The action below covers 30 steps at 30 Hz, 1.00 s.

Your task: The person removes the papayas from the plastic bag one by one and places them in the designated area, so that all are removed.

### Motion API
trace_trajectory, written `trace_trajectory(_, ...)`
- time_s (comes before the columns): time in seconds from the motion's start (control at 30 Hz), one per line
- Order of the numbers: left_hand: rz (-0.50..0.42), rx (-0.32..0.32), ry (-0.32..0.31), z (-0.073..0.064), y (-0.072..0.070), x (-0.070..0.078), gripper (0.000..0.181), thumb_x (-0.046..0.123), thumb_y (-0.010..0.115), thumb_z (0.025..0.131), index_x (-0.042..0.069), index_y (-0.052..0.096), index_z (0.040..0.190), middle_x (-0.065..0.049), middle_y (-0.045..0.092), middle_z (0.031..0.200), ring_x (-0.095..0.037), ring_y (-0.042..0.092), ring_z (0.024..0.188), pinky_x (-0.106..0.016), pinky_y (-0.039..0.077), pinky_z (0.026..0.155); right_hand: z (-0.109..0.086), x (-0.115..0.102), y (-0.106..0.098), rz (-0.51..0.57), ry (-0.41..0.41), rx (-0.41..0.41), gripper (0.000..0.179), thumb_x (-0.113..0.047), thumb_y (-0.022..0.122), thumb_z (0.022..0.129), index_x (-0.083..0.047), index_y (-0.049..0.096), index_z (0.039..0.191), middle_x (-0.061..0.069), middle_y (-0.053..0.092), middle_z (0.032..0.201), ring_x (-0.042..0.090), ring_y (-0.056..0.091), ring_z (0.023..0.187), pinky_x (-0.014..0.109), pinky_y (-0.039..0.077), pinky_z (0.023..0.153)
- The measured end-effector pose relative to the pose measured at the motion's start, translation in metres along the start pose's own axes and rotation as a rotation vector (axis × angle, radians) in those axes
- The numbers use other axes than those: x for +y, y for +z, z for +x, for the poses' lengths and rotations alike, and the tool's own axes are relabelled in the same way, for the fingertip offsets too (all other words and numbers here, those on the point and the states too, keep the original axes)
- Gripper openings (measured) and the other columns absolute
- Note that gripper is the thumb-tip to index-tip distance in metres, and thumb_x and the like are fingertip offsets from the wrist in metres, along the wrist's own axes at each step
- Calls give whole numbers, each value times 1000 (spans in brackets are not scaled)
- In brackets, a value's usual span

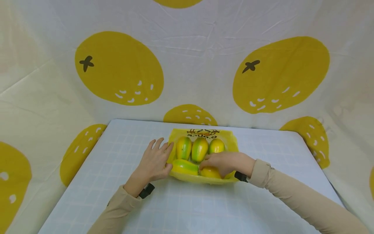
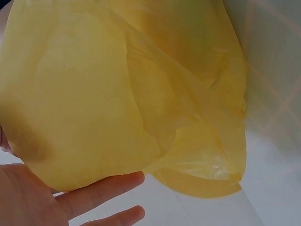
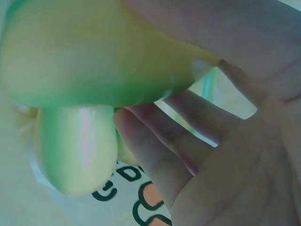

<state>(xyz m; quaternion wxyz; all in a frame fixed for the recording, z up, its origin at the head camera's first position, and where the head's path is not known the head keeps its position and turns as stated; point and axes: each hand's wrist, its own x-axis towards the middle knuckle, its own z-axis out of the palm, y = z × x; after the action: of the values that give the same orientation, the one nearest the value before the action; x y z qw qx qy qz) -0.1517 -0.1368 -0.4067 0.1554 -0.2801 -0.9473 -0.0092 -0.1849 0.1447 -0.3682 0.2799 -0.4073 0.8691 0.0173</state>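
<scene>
A yellow plastic bag with a printed design at its far side lies on the table, mangoes resting on it. Three yellow-green mangoes stand side by side in a back row. In front of them a mango lies sideways on the left. My right hand grips the front-right mango, thumb on one side and fingers on the other, partly hiding it. My left hand is at the bag's left edge with fingers spread; the left wrist view shows its index finger along the plastic.
The white table has a faint grid pattern. A white cloth printed with large yellow fruits hangs behind and at both sides. Each wrist wears a small black device beside a beige sleeve.
</scene>
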Motion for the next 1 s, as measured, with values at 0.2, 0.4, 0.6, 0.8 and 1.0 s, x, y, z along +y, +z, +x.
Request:
trace_trajectory(0.2, -4, -2, -6, 0, 2, -1, 64, 27, 46, 82, 2, 54, 141, -13, 61, 129, -40, 42, 131, -58, 32, 108, -7, -1, -7, -14, -29, 33, 77, 15, 71, 72, -29, 59, 135, -4, 56, 132, 14, 48, 92, 27, 48, 78)
trace_trajectory(0.4, -5, 18, -3, 0, 3, -2, 65, 27, 45, 82, 3, 55, 141, -13, 61, 129, -39, 43, 130, -58, 32, 108, -16, -2, -14, 14, -52, 92, 73, 11, 72, 75, -28, 59, 136, -5, 55, 133, 15, 50, 107, 33, 49, 91)
trace_trajectory(0.6, 0, 12, -7, 0, 2, -2, 64, 26, 51, 81, 3, 55, 141, -13, 61, 129, -40, 43, 130, -58, 33, 108, -29, -1, -20, 108, -55, 159, 72, 10, 69, 76, -26, 58, 138, -1, 52, 140, 21, 49, 121, 40, 48, 97)
trace_trajectory(0.8, 0, 10, -12, -1, 3, -2, 64, 26, 54, 81, 3, 55, 141, -12, 61, 129, -39, 43, 131, -58, 33, 108, -41, 8, -22, 180, -142, 275, 74, 6, 73, 75, -23, 55, 141, -1, 52, 136, 19, 49, 122, 39, 47, 98)
trace_trajectory(1.0, -4, 15, -15, 0, 5, -2, 64, 25, 53, 81, 2, 55, 140, -13, 61, 129, -40, 43, 130, -58, 32, 108, -51, 16, -18, 297, -215, 361, 78, 3, 75, 79, -23, 48, 146, -4, 47, 144, 20, 43, 132, 44, 44, 103)
